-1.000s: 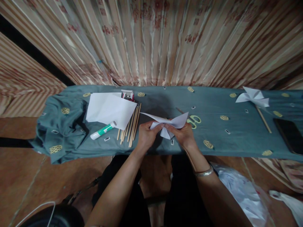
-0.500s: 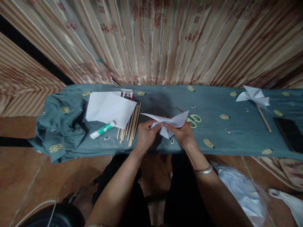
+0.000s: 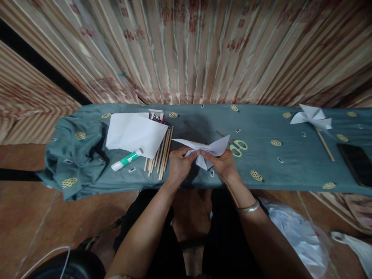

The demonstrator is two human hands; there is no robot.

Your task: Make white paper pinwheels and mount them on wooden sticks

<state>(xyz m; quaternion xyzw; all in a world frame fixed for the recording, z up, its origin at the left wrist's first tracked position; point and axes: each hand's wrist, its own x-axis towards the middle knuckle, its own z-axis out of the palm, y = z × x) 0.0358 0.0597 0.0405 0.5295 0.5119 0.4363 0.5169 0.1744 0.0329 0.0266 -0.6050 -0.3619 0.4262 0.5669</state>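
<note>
Both my hands pinch a folded white paper piece [image 3: 209, 149] with pointed flaps, just above the teal cloth-covered table [image 3: 203, 120]. My left hand [image 3: 179, 164] grips its left middle, and my right hand [image 3: 222, 164] grips the right middle; the fingertips meet at the centre. A thin stick runs down under my right wrist. Pale green-handled scissors [image 3: 238, 147] lie just right of the paper. Several wooden sticks [image 3: 161, 155] lie just left of my left hand.
White paper sheets [image 3: 135, 133] and a green-white glue stick [image 3: 126, 160] lie at the left, a small red box [image 3: 156, 116] behind them. A finished paper pinwheel [image 3: 312, 118] on a stick and a dark phone [image 3: 356, 162] lie at the right. A curtain hangs behind the table.
The hands and paper piece have shifted slightly left, uncovering more of the scissors. Otherwise nothing has moved.
</note>
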